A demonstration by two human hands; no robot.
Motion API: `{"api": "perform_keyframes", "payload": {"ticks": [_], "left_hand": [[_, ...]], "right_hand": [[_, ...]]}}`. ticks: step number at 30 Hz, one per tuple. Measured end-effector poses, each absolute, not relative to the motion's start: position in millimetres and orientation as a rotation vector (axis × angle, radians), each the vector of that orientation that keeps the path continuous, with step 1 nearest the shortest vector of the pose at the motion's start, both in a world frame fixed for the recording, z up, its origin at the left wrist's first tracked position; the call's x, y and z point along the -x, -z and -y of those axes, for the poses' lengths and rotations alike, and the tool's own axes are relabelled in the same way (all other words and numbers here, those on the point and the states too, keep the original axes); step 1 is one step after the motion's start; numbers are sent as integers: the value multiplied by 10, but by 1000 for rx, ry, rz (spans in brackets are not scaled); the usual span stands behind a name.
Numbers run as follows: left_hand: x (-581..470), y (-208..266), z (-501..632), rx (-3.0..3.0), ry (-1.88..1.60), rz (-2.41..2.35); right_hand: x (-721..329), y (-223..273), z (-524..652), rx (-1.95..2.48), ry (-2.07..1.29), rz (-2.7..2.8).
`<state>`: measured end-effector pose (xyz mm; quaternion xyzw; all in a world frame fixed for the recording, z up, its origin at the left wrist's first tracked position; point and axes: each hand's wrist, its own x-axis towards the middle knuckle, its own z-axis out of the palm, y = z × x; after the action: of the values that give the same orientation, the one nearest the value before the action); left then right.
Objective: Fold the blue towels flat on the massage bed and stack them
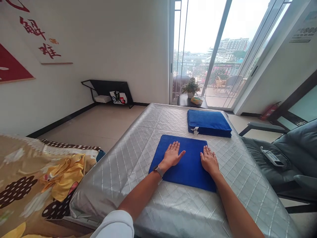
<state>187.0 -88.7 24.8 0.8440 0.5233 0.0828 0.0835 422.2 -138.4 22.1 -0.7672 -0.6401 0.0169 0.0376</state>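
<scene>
A flat blue cloth (189,165), squared like a folded towel, lies on the silver quilted cover (138,158) in front of me. My left hand (172,154) rests flat on its left part, fingers stretched out and thumb apart. On its right edge lies my right hand (209,159), palm down with the fingers extended. Neither hand grips anything. Behind the cloth, toward the far right corner, sits a neat stack of blue cloths (209,122) with white tags at its near left corner.
To the left is a patterned bedspread (22,172) with a yellow garment (66,178) on it. A dark armchair (284,158) holding a white power strip (273,158) stands at right. Beyond the cover, a small black table (182,100) bears a potted plant (192,86) before the glass door.
</scene>
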Motion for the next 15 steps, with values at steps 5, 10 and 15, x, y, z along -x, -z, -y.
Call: {"api": "perform_keyframes", "payload": {"ticks": [5, 10, 15], "left_hand": [[-1163, -186, 863, -2456, -234, -1831], [-973, -146, 889, -2466, -266, -1826], [-993, -172, 890, -2471, -283, -1816]], "right_hand": [[-4221, -202, 1375, 2364, -30, 1961], [-4184, -283, 1406, 2379, 80, 1985], [-4170, -371, 1771, 2380, 131, 2158]]}}
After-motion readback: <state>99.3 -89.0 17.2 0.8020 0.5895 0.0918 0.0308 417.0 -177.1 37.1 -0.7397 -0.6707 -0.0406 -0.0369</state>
